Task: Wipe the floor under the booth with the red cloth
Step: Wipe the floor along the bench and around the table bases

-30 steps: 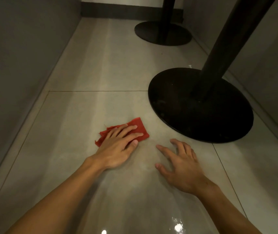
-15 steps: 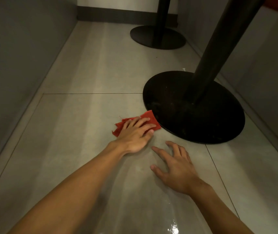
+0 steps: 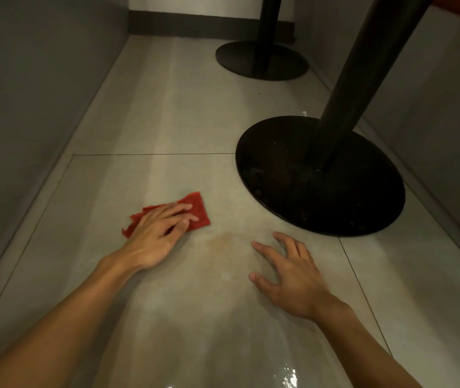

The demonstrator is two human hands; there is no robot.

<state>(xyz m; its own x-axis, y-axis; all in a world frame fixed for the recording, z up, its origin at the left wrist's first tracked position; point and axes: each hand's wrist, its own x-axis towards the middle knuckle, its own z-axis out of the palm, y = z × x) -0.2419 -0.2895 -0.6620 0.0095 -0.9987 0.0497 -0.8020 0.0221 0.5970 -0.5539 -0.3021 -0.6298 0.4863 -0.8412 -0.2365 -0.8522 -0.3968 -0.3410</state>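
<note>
The red cloth (image 3: 198,212) lies flat on the grey tiled floor (image 3: 167,121), left of the near table base. My left hand (image 3: 157,236) presses down on it with straight fingers, covering most of it; its right corner and ragged left edge show. My right hand (image 3: 290,273) rests flat on the floor with fingers spread, a little right of the cloth, and holds nothing. Between the hands a faint brownish stain (image 3: 223,242) marks the tile.
A round black table base (image 3: 293,191) with a slanted black post (image 3: 363,79) stands right of the cloth. A second black base (image 3: 279,65) sits farther back. Grey booth panels (image 3: 27,93) wall both sides. The near floor is glossy and wet.
My left hand slid the cloth right to the edge of the black base, then back left and nearer. My right hand stayed planted on the floor.
</note>
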